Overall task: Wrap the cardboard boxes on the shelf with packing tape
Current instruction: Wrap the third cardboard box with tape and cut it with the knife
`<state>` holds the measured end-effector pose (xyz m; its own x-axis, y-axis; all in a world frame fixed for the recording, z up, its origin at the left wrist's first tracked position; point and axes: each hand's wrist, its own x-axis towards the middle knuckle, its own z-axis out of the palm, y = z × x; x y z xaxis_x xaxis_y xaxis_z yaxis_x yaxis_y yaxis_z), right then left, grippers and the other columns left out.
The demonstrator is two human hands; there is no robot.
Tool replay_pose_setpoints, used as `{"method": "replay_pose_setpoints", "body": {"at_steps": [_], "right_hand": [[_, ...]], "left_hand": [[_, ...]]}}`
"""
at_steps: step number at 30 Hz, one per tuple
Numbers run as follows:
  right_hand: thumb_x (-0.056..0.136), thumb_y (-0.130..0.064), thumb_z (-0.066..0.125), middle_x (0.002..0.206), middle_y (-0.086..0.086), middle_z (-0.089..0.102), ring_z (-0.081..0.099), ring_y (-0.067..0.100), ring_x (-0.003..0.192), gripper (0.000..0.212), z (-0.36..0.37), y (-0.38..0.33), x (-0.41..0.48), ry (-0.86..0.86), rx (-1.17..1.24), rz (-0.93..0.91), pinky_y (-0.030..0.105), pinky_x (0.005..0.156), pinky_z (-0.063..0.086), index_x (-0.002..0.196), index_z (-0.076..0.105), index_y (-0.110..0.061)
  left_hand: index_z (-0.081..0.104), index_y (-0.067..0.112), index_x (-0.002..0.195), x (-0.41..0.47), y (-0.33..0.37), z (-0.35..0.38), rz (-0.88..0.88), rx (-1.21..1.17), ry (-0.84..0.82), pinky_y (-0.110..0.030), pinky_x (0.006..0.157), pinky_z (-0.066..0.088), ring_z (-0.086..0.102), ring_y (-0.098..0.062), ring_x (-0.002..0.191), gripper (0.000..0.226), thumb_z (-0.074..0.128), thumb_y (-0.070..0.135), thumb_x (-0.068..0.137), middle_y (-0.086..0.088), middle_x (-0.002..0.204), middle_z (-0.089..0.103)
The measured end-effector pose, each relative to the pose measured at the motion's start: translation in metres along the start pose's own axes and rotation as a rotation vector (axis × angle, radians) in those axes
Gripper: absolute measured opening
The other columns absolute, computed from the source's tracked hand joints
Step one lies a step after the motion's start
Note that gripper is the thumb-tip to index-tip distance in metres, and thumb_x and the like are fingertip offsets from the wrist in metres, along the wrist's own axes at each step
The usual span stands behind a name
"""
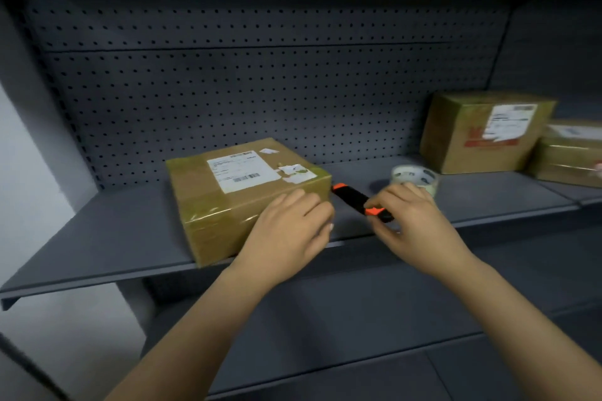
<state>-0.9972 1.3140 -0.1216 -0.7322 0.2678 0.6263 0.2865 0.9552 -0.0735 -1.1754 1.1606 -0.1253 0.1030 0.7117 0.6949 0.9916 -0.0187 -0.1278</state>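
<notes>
Grey pegboard is backing a dark shelf (97, 231), where a taped cardboard box (208, 205) is sitting mid-shelf. The left hand (290, 228) is resting on the box's near right corner, fingers laid loosely over the top, steadying it. The right hand (413, 221) is pinching a black-and-orange cutter (353, 197). Its long axis is pointing back and left, and its orange tip is lying just beside the box's right side. A tape roll (413, 176) is standing just behind the right hand, the nearer hand for reaching it. Two more boxes (472, 133) are waiting far right.
</notes>
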Motion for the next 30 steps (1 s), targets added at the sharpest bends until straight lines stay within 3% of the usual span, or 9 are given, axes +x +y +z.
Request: {"method": "replay_pose_setpoints", "body": {"at_steps": [3,8,13,17,21,24,28,30], "right_hand": [[0.081,-0.011,0.073,0.092,0.0,0.061,0.054,0.025,0.088,0.019,-0.008,0.038,-0.014,-0.002,-0.036,0.068,0.033,0.075,0.037,0.098,0.066,-0.016],[0.081,-0.012,0.072,0.094,0.003,0.06,0.055,0.029,0.091,0.018,-0.013,0.111,-0.028,-0.024,-0.035,0.173,0.038,0.078,0.042,0.098,0.066,-0.013],[0.084,-0.012,0.068,0.101,0.002,0.061,0.053,0.025,0.098,0.02,-0.015,0.174,-0.03,-0.061,0.061,0.2,0.035,0.085,0.04,0.103,0.066,-0.013],[0.084,-0.015,0.068,0.102,0.002,0.062,0.054,0.025,0.099,0.021,-0.012,0.207,-0.027,-0.079,0.123,0.186,0.039,0.086,0.046,0.105,0.066,-0.014],[0.087,-0.018,0.065,0.105,0.001,0.061,0.053,0.023,0.103,0.02,-0.008,0.227,-0.025,-0.111,0.172,0.169,0.037,0.09,0.044,0.106,0.064,-0.015],[0.089,-0.02,0.063,0.108,-0.001,0.059,0.051,0.022,0.106,0.02,-0.004,0.236,-0.025,-0.119,0.216,0.165,0.032,0.091,0.041,0.108,0.063,-0.016],[0.091,-0.027,0.062,0.112,-0.007,0.055,0.05,0.013,0.109,0.027,-0.005,0.24,-0.021,-0.059,0.413,0.199,0.025,0.089,0.039,0.117,0.061,-0.019],[0.091,-0.034,0.064,0.12,-0.012,0.054,0.051,0.005,0.11,0.038,-0.009,0.235,-0.017,-0.041,0.569,0.19,0.021,0.093,0.041,0.127,0.058,-0.023]], "left_hand": [[0.059,0.015,0.085,0.026,0.02,0.027,0.019,-0.008,-0.023,-0.034,0.067,0.044,0.048,-0.019,0.078,0.016,0.052,0.028,0.091,0.002,0.081,0.055],[0.061,0.016,0.085,0.07,0.052,0.074,-0.01,0.025,-0.074,-0.03,0.071,0.037,0.049,-0.02,0.079,0.019,0.049,0.031,0.089,0.002,0.08,0.056],[0.062,0.016,0.103,0.116,0.073,0.117,-0.111,0.027,-0.191,-0.035,0.078,0.047,0.054,-0.022,0.091,0.021,0.06,0.03,0.089,0.001,0.098,0.06],[0.056,0.017,0.124,0.143,0.086,0.142,-0.198,-0.016,-0.281,-0.031,0.094,0.037,0.049,-0.019,0.112,0.038,0.063,0.037,0.092,0.001,0.118,0.058],[0.058,0.017,0.125,0.15,0.096,0.159,-0.291,-0.038,-0.304,-0.032,0.1,0.034,0.052,-0.022,0.115,0.037,0.059,0.037,0.095,-0.001,0.12,0.062],[0.062,0.014,0.119,0.151,0.097,0.164,-0.365,-0.056,-0.295,-0.034,0.097,0.038,0.056,-0.024,0.108,0.031,0.063,0.033,0.094,-0.002,0.111,0.066],[0.062,0.018,0.113,0.154,0.105,0.157,-0.565,-0.249,-0.164,-0.012,0.076,0.036,0.05,-0.005,0.089,0.025,0.065,0.033,0.093,0.018,0.092,0.054],[0.061,0.021,0.108,0.155,0.111,0.151,-0.638,-0.343,-0.123,-0.012,0.068,0.037,0.051,-0.001,0.084,0.022,0.065,0.035,0.092,0.014,0.088,0.056]]}}
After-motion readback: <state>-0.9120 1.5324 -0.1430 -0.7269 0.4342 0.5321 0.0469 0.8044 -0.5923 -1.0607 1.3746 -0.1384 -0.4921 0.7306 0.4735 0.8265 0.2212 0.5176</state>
